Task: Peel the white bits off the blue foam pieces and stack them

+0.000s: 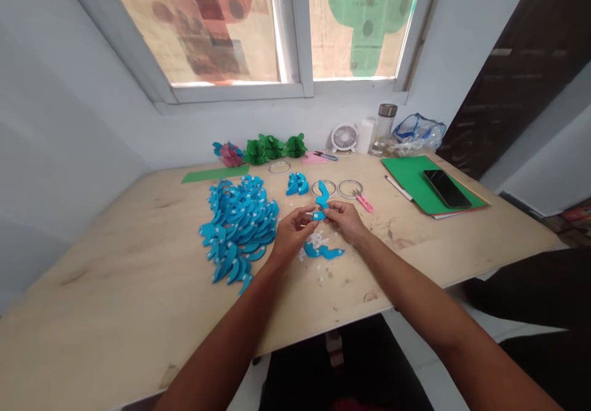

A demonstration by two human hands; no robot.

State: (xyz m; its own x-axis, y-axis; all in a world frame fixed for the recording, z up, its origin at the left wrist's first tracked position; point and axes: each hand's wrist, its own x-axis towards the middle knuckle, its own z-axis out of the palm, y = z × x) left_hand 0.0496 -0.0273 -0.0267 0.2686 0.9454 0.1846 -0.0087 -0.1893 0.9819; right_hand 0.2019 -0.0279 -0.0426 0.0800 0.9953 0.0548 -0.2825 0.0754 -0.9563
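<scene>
My left hand [294, 229] and my right hand [345, 219] meet above the middle of the table, both closed on a curved blue paper cutout [322, 194]. A small white square shows on its lower end, near my left fingertips. Just below my hands lie blue cutout pieces [330, 252] and white paper scraps [317, 239]. To the left of my left hand spreads a large heap of blue curved cutouts [240, 220], many bearing small white squares. Beyond my hands stands a small blue cluster [297, 183] of similar pieces.
Tape-like rings [351, 181] and pink-handled snips [364, 202] lie beyond my right hand. A phone [447, 188] rests on a green folder [410, 177] beside a pen [398, 187]. Green paper decorations [272, 146], a fan [344, 137] and a bottle [384, 129] line the wall.
</scene>
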